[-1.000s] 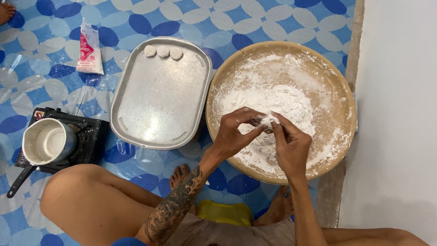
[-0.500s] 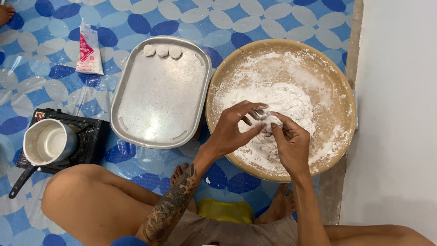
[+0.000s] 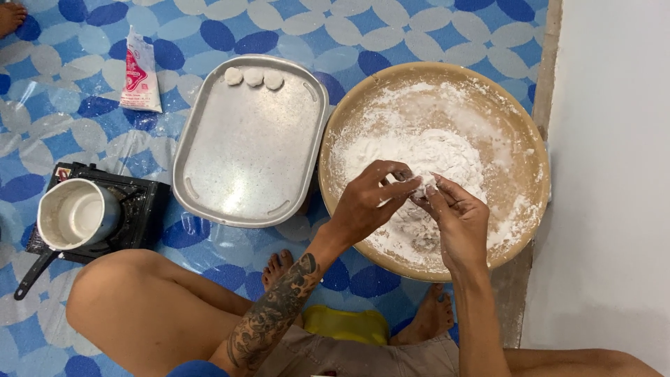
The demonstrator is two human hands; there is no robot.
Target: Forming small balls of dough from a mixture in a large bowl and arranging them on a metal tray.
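Three dough discs on tray, saucepan left.

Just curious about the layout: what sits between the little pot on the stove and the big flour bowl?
The metal tray lies between the pot and the bowl, seen in the head view; three dough pieces rest at its far edge.

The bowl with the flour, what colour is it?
The bowl is tan, dusted white with flour. The head view shows it from above.
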